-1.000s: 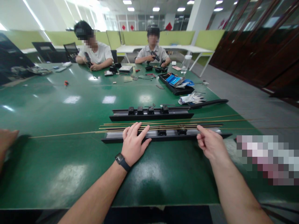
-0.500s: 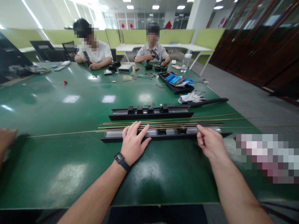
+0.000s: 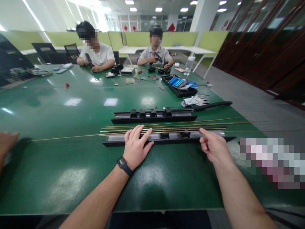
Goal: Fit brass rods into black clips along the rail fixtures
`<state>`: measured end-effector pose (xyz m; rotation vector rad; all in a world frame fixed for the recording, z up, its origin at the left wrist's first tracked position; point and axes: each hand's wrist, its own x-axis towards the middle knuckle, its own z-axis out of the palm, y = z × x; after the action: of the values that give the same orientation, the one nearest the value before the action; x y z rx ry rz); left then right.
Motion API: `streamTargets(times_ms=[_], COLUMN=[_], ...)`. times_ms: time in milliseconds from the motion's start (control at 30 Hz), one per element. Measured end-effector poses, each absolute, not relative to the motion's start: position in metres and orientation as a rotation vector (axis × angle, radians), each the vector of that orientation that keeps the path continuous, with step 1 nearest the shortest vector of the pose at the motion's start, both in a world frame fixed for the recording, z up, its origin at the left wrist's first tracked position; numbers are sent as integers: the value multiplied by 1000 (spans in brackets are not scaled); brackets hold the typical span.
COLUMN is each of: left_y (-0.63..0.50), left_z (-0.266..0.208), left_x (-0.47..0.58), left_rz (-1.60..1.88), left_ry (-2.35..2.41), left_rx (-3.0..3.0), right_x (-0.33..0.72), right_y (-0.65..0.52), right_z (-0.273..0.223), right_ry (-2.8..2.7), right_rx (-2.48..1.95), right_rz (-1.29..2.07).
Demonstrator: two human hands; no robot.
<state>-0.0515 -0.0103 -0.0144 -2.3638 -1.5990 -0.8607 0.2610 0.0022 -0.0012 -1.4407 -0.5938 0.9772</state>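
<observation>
My left hand (image 3: 135, 144), with a dark watch on its wrist, lies with fingers spread over several thin brass-coloured rods (image 3: 116, 131). Beneath it is the near black channel (image 3: 115, 143), silver inside, with two black blocks (image 3: 185, 133) seated in it right of that hand. Toward the channel's right end, my right hand (image 3: 213, 143) is closed in a pinch on a brass rod, other fingers curled. The rods run lengthwise over the channel and past its right end. Behind lies a second black channel (image 3: 154, 120) holding several black blocks (image 3: 153, 112).
Another person's hand (image 3: 7, 143) is at the left edge, near a rod's end. Two people (image 3: 101, 52) sit across the green table (image 3: 71, 121). White gloves (image 3: 196, 100), a black tray (image 3: 179, 91) with blue items and a bottle (image 3: 189, 65) stand at the right.
My right hand has shifted very slightly left. My left hand and the channels look the same; the camera view has tilted a little.
</observation>
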Motion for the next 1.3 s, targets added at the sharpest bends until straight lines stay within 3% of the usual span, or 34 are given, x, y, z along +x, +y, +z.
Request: streamTargets(times_ms=[1300], left_y=[-11], left_z=[-15], left_x=[-51], left_rz=[-865], left_ry=[-1597], left_rx=[-2368], right_x=[261], right_y=[4], right_z=[-3], right_ry=[-586], right_rx=[-1386], right_rz=[972])
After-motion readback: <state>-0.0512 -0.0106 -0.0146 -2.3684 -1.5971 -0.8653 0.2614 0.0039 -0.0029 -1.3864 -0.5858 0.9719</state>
